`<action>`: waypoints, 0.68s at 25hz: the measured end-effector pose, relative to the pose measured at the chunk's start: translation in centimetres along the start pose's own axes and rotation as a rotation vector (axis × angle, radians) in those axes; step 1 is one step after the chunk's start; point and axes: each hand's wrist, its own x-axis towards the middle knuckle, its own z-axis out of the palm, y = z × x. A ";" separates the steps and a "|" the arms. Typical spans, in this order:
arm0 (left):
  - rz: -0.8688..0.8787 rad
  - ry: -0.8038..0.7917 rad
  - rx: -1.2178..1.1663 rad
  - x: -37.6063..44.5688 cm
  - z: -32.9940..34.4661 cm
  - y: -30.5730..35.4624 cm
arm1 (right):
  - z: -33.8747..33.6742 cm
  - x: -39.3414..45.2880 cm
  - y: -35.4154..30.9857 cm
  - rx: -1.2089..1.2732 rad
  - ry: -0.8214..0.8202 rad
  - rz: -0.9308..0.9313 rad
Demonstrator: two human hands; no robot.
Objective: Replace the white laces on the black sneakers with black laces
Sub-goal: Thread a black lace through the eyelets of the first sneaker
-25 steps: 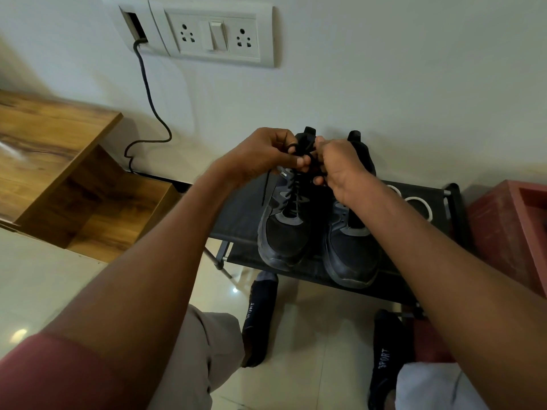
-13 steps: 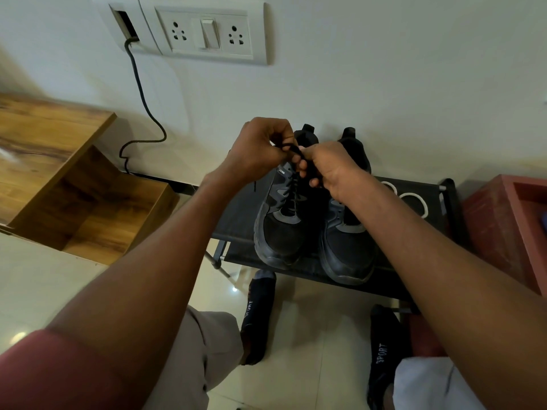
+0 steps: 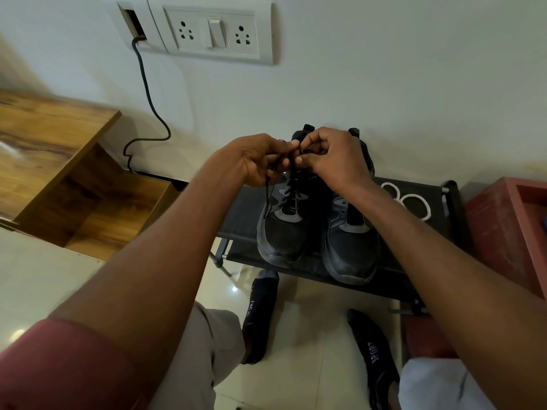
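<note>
Two black sneakers stand side by side on a low black shoe rack point(image 3: 242, 238), toes toward me. The left sneaker point(image 3: 281, 232) has a black lace point(image 3: 268, 193) threaded up its front, with one loose end hanging down its left side. My left hand point(image 3: 257, 161) and my right hand point(image 3: 334, 158) meet above its tongue, both pinching the black lace between thumb and fingers. The right sneaker point(image 3: 349, 247) shows no lace in its eyelets. A coiled white lace point(image 3: 414, 205) lies on the rack to the right of the shoes.
A wooden shelf unit point(image 3: 59, 179) stands at the left. A red box point(image 3: 509, 229) sits at the right. A wall socket plate point(image 3: 216, 34) with a black cable point(image 3: 148, 93) hangs above. My socked feet point(image 3: 260, 315) rest on the tiled floor below the rack.
My right hand has risen and turned, its fingers now arched over the lace; the left hand stays close against it. Both remain above the left sneaker's tongue.
</note>
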 end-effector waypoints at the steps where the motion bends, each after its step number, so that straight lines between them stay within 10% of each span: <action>1: 0.006 0.002 0.002 0.0 -0.1 0.1 | 0.1 -0.1 -0.1 0.002 0.030 -0.001; 6: 0.037 0.027 0.086 -0.4 -0.6 0.2 | -0.9 -1.3 -0.8 -0.143 0.161 0.004; 10: 0.025 0.184 0.044 0.5 -2.2 -0.3 | -3.7 -2.1 -0.7 -0.320 0.367 0.351; 17: 0.056 0.356 -0.194 2.7 -2.8 -2.4 | -3.9 -3.6 -0.6 -0.448 0.318 0.382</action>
